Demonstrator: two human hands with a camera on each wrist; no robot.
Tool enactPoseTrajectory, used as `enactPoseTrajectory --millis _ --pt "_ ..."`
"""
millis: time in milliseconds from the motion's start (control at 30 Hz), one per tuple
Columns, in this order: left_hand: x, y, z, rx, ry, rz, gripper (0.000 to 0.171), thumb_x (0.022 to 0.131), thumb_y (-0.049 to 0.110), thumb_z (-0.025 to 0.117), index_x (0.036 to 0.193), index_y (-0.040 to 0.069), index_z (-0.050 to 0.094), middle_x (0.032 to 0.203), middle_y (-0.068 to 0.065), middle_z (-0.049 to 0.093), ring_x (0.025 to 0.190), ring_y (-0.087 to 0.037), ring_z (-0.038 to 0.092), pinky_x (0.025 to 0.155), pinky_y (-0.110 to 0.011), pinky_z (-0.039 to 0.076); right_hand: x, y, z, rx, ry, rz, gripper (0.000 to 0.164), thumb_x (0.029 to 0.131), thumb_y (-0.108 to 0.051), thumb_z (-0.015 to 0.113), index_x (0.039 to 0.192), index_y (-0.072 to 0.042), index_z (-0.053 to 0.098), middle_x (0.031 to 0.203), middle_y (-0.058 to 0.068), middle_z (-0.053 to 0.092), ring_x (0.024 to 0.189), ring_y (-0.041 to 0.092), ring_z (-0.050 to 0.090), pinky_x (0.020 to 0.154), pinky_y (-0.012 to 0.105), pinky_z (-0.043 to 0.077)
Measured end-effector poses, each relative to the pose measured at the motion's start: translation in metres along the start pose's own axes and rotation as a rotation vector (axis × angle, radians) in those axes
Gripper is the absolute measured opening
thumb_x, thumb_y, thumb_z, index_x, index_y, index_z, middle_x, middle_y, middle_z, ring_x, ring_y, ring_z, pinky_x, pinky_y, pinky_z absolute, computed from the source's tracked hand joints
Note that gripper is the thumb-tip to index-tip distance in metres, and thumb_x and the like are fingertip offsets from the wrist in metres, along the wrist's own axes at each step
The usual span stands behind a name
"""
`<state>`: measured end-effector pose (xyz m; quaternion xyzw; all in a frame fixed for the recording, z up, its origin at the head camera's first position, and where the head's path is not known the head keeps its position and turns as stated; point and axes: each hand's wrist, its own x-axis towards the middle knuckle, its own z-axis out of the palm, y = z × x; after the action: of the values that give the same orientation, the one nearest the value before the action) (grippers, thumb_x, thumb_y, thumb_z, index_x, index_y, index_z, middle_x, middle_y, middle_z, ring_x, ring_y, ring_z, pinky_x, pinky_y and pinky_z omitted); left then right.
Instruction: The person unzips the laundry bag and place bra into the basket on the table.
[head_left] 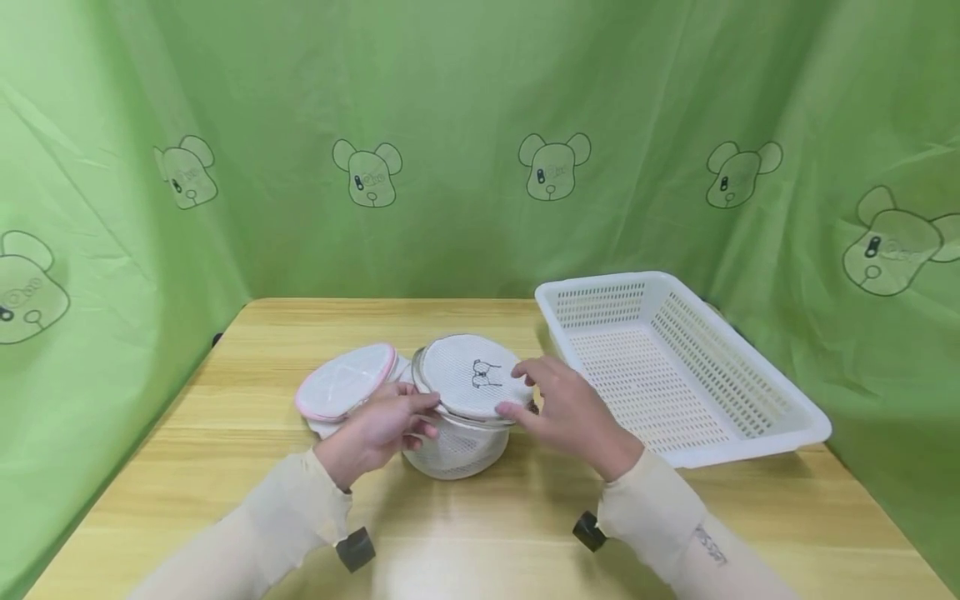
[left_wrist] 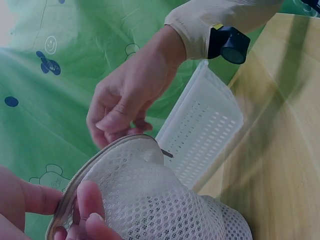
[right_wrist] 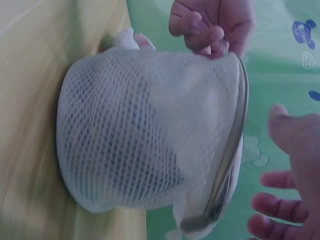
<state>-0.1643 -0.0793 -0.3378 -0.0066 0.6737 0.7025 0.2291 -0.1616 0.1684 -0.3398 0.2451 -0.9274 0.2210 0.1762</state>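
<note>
A round white mesh laundry bag point(head_left: 457, 450) stands upright on the table, its flat lid point(head_left: 450, 367) printed with a small line drawing. A brownish zipper point(left_wrist: 82, 172) runs round the rim, and a dark pull tab point(left_wrist: 167, 153) sticks out from it in the left wrist view. My left hand point(head_left: 378, 425) pinches the rim at the near left, thumb and fingers on either side. At the lid's right edge is my right hand point(head_left: 573, 412); the right wrist view shows its fingers spread and apart from the bag. A second mesh laundry bag point(head_left: 345, 383) with pink edging lies slumped to the left.
A white perforated plastic basket point(head_left: 780, 400) stands on the right of the wooden table point(head_left: 465, 542), close beyond my right hand. Green curtains point(head_left: 457, 83) with bear faces hang behind and along both sides.
</note>
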Motion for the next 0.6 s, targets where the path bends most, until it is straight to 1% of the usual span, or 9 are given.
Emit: enactPoseTrajectory --millis 100,167,233,333,467,600 --pt "-0.002 -0.001 0.001 -0.003 -0.007 0.002 0.012 0.098 0.010 0.051 0.103 0.001 0.046 0.089 -0.007 0.059 0.064 -0.009 0.057 0.058 -0.023 0.042 0.003 -0.004 0.001 -0.067 -0.055 -0.053 0.060 0.073 -0.044 0.082 0.115 -0.005 0.065 0.100 0.010 0.063 0.083 0.021 0.060 0.070 0.037 0.053" --pt "-0.002 -0.002 0.001 -0.007 -0.011 0.003 0.012 0.098 0.010 0.051 0.103 0.000 0.047 0.089 -0.007 0.060 0.063 -0.009 0.057 0.058 -0.023 0.043 0.006 -0.005 0.001 -0.119 -0.077 -0.093 0.062 0.069 -0.046 0.084 0.114 -0.007 0.067 0.098 0.008 0.063 0.081 0.020 0.060 0.068 0.036 0.053" --pt "-0.002 -0.002 0.002 -0.014 -0.010 0.006 0.011 0.097 0.009 0.052 0.102 0.000 0.047 0.089 -0.007 0.060 0.063 -0.009 0.057 0.057 -0.022 0.043 0.009 -0.005 0.002 -0.160 -0.084 -0.137 0.057 0.068 -0.043 0.085 0.111 -0.009 0.069 0.095 0.006 0.064 0.077 0.018 0.059 0.067 0.033 0.052" --pt "-0.004 -0.002 0.003 -0.019 -0.013 0.010 0.011 0.097 0.008 0.053 0.102 0.001 0.046 0.089 -0.007 0.060 0.063 -0.009 0.058 0.057 -0.022 0.042 0.010 -0.004 0.002 -0.177 -0.089 -0.192 0.045 0.069 -0.038 0.085 0.103 -0.011 0.073 0.088 0.001 0.064 0.069 0.012 0.055 0.061 0.028 0.049" --pt "-0.007 -0.004 0.002 -0.020 -0.026 0.009 0.012 0.096 0.008 0.053 0.102 0.002 0.044 0.089 -0.007 0.060 0.064 -0.009 0.058 0.058 -0.023 0.042 0.009 -0.002 0.006 -0.153 -0.114 -0.250 0.032 0.073 -0.029 0.084 0.097 -0.011 0.074 0.083 0.000 0.063 0.065 0.009 0.052 0.059 0.024 0.047" --pt "-0.009 -0.006 0.000 -0.020 -0.039 0.013 0.014 0.095 0.007 0.054 0.102 0.003 0.042 0.087 -0.006 0.059 0.064 -0.010 0.058 0.058 -0.024 0.042 0.008 -0.004 0.011 -0.140 -0.170 -0.288 0.026 0.075 -0.022 0.084 0.096 -0.011 0.074 0.081 0.000 0.061 0.064 0.009 0.051 0.058 0.024 0.046"
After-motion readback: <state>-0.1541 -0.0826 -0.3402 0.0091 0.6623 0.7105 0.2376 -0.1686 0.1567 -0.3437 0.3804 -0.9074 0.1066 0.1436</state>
